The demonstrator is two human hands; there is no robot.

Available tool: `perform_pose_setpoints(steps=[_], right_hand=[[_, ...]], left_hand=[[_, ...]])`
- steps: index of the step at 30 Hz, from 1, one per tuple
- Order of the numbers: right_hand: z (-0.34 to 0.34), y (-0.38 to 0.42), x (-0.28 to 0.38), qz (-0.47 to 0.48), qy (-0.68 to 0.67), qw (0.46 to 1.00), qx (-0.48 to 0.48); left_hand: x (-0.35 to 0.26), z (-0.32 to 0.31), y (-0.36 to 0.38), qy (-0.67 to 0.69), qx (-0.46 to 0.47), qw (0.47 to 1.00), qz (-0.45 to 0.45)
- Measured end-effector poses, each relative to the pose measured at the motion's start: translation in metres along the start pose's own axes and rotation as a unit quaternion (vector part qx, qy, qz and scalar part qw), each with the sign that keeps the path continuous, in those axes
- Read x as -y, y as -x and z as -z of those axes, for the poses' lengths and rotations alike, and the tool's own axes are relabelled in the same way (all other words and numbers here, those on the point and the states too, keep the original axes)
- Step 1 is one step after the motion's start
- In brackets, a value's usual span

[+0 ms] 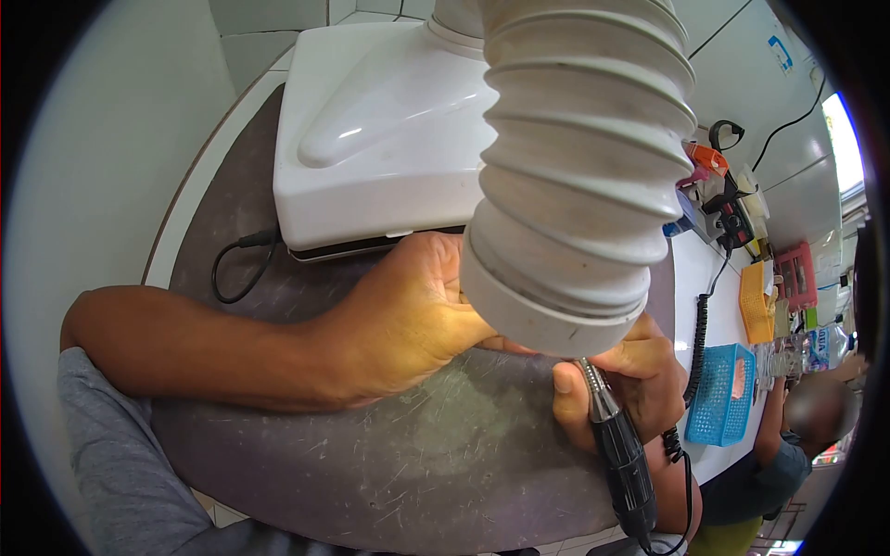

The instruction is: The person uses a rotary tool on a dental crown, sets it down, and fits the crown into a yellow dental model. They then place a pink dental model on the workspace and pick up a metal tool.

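My right hand [654,371] grips a black and silver rotary handpiece [619,454] like a pen, its metal end pointing up under the hose mouth and its cord hanging from the lower end. My left hand [417,310] reaches in from the left, fingers curled together behind the hose. What those fingers hold, if anything, is hidden, and so is the handpiece's tip. A wide white ribbed hose [584,167] hangs over both hands and covers the spot where they meet. Beneath them lies a scratched grey-brown tabletop [371,463].
Behind the hands stands a white machine housing [389,185] with a black cable [243,243]. On the right are a blue basket [709,398], a yellow basket [757,301], a coiled cord [700,352] and a plastic bottle [825,347]. Another person [769,473] sits at far right.
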State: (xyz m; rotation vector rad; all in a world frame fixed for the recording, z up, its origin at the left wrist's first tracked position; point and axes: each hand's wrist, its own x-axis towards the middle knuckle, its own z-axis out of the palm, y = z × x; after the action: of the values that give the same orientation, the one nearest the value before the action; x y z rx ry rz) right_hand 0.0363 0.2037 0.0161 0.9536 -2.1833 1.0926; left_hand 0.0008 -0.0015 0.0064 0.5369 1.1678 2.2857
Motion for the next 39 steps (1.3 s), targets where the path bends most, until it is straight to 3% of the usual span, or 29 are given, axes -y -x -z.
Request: perform_pose_setpoints(steps=[9,12,17,20,24,30,32,36,38,39], right_hand=[[0.002,0.003,0.004,-0.04,0.005,0.999,-0.01],[0.004,0.004,0.001,-0.015,0.004,1.0,-0.012],[0.005,0.004,0.002,-0.018,0.003,1.0,0.002],[0.005,0.004,0.003,-0.021,0.004,1.0,0.009],[0.006,0.004,0.001,-0.015,0.003,1.0,0.02],[0.007,0.004,0.001,-0.023,-0.005,1.0,0.019],[0.006,0.004,0.003,-0.028,-0.018,0.999,0.018],[0.006,0.003,0.002,-0.024,-0.004,1.0,0.011],[0.005,0.005,0.003,-0.033,-0.017,0.999,-0.007],[0.004,0.005,0.002,-0.033,-0.017,0.999,-0.007]], left_hand=[[0.005,0.002,-0.007,-0.025,0.002,1.0,0.014],[0.008,0.001,-0.006,-0.046,-0.008,0.998,-0.042],[-0.003,-0.003,0.001,0.01,-0.029,0.999,0.013],[0.001,0.0,0.001,0.045,-0.014,0.999,0.001],[0.001,0.002,-0.006,0.011,0.001,1.0,0.027],[0.005,0.004,-0.006,0.057,-0.02,0.991,0.116],[0.009,0.003,-0.005,-0.049,-0.004,0.999,-0.011],[0.001,0.002,-0.005,-0.08,-0.013,0.996,-0.021],[-0.012,0.007,-0.004,0.104,0.069,0.992,-0.012],[-0.008,0.005,-0.005,0.105,0.069,0.992,-0.012]])
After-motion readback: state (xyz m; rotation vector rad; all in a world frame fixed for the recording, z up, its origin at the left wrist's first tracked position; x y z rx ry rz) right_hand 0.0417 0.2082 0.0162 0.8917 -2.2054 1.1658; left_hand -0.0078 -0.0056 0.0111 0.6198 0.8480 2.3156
